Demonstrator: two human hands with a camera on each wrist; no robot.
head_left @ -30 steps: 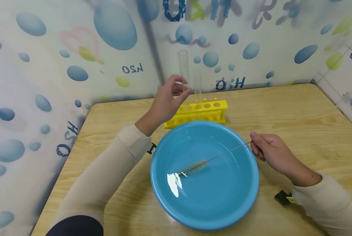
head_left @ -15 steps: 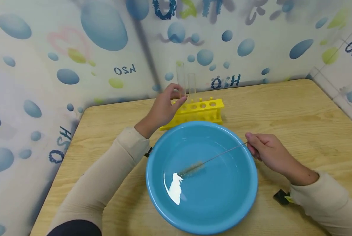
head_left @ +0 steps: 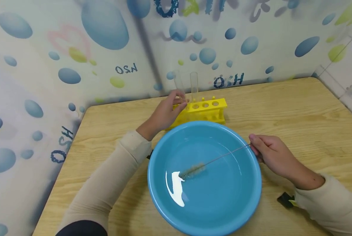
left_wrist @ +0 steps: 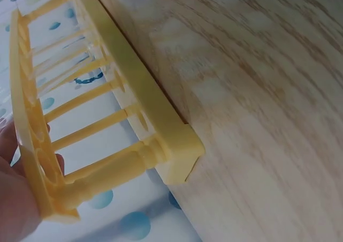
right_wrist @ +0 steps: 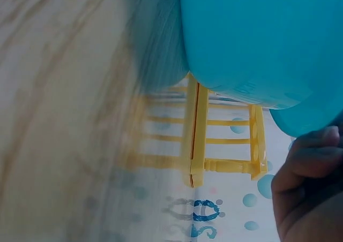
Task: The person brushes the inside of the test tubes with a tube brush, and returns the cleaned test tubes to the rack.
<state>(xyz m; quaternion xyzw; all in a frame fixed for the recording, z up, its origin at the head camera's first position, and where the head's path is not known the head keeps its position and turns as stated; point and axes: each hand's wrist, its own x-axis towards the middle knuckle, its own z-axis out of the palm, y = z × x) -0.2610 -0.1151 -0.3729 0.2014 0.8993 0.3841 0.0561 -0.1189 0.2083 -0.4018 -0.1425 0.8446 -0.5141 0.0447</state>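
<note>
In the head view my left hand [head_left: 165, 113] pinches a clear test tube [head_left: 178, 80] at the yellow test tube rack [head_left: 206, 114]. The tube leans slightly left; its lower end is hard to make out behind the fingers and rack. A second clear test tube [head_left: 194, 82] stands upright in the rack, just to the right. My right hand [head_left: 274, 155] grips the thin wire handle of a test tube brush [head_left: 193, 170], whose bristles lie in the water of a blue basin [head_left: 258, 183]. The left wrist view has my left fingers [left_wrist: 16, 199] beside the rack's top plate.
The basin stands directly in front of the rack on a wooden table [head_left: 297, 111]. Behind the table rises a wall [head_left: 152, 36] with blue and green spots. A small black object [head_left: 285, 200] is by the right sleeve.
My left hand has moved down with the test tube, whose top is now much lower and tilts more to the left. The right hand and brush stay nearly still.
</note>
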